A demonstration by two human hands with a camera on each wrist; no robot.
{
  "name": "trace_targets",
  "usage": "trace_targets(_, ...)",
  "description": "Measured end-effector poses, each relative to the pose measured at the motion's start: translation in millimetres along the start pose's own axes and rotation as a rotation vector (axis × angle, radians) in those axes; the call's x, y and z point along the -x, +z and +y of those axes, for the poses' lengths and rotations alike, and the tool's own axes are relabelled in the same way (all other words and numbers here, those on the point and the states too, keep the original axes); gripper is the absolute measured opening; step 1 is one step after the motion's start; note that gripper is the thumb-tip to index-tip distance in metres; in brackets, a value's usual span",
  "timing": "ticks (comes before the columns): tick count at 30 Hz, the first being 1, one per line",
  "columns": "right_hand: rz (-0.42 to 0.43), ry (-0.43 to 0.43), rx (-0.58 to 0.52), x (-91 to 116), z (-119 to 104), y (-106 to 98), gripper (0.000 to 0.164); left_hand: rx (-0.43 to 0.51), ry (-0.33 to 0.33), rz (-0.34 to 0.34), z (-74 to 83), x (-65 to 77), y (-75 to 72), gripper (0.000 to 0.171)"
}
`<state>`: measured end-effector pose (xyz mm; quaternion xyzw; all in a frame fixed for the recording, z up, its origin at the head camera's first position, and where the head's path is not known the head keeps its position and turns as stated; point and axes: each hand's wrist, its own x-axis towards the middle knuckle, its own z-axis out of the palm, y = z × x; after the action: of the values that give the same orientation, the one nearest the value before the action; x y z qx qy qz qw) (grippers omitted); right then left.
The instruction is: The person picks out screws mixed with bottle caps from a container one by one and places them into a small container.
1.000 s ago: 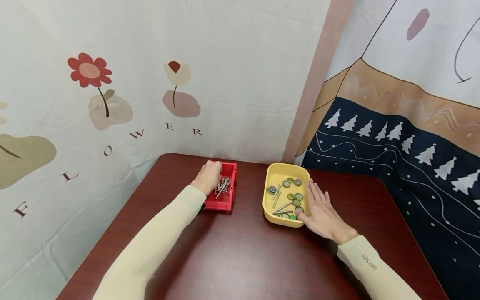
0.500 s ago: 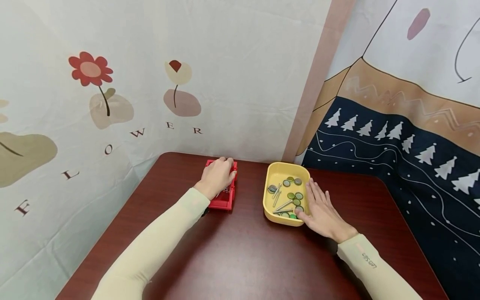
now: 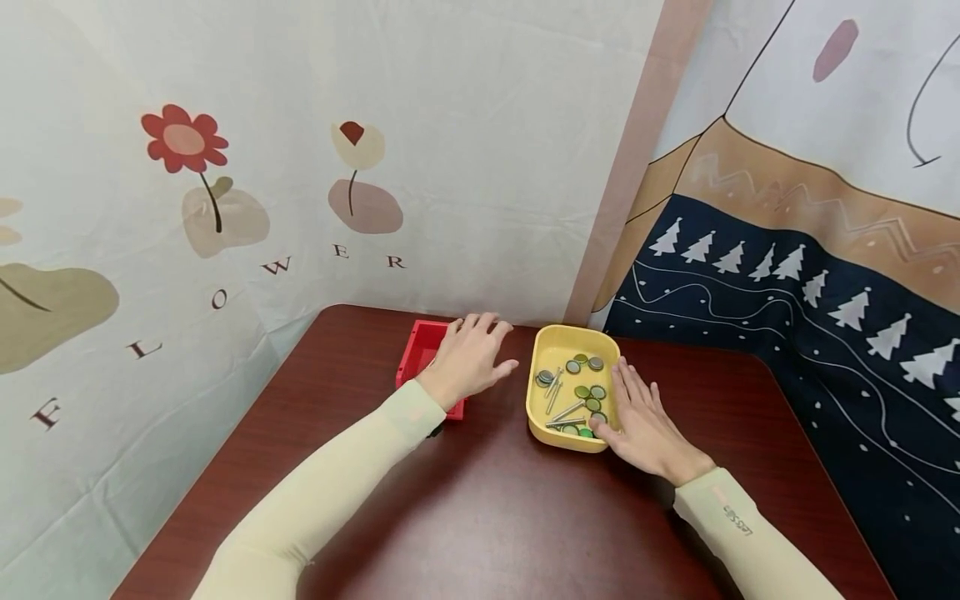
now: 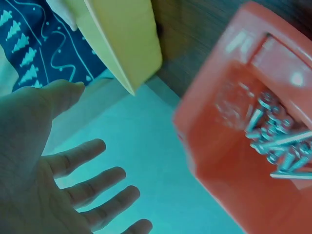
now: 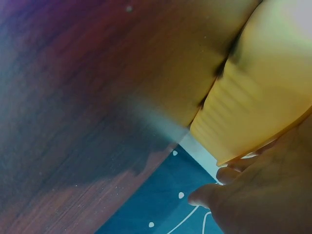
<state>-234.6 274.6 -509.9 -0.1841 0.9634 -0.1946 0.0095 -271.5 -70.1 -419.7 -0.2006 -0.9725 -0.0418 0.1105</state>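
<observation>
My left hand hovers over the right side of a red bin, fingers spread and holding nothing. In the left wrist view its fingers point past the bin, which holds a pile of silver screws; the head view hides these screws behind the hand. To the right stands a yellow tub with several bottle caps, green and grey, and several long silver screws. My right hand rests along the tub's right rim with straight fingers, the thumb over its near right corner.
Both containers stand on a dark red-brown table, near its back edge. A pale curtain with printed flowers hangs right behind. On the right hangs a navy cloth with white trees.
My left hand has come up out of the red bin and moved right, its fingers going from curled to spread. The right hand and the yellow tub stay in place.
</observation>
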Motion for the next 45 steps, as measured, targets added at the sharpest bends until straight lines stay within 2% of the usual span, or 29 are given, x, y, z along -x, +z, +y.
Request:
trace_targets(7, -0.001, -0.003, -0.003, 0, -1, -1, 0.106, -0.021, 0.062, -0.013, 25.4, -7.0, -0.6, 0.068)
trace_targets(18, 0.001, -0.012, -0.005, -2, 1, 1, 0.107, -0.047, 0.123, -0.163, 69.3, -24.8, 4.7, 0.076)
trace_targets(33, 0.03, -0.038, 0.027, 0, 1, 0, 0.103, -0.227, 0.197, -0.344, 121.1, -46.9, 20.4, 0.076)
trace_targets(35, 0.031, -0.04, 0.025, 0, 0, 0, 0.104, -0.254, 0.199, -0.365, 126.9, -51.4, 28.0, 0.074)
trace_targets(37, 0.032, -0.043, 0.022, 0, 0, 0, 0.104, -0.291, 0.192, -0.404, 133.6, -53.7, 29.3, 0.071)
trace_targets(41, 0.031, -0.046, 0.024, -1, 0, 0, 0.103, -0.338, 0.168, -0.473, 146.6, -55.5, 26.7, 0.068)
trace_targets(42, 0.032, -0.047, 0.025, -1, 0, 1, 0.103, -0.344, 0.162, -0.5, 150.4, -53.5, 20.5, 0.066)
trace_targets(45, 0.032, -0.046, 0.028, -1, 1, 0, 0.103, -0.345, 0.14, -0.533, 157.8, -54.3, 20.2, 0.059)
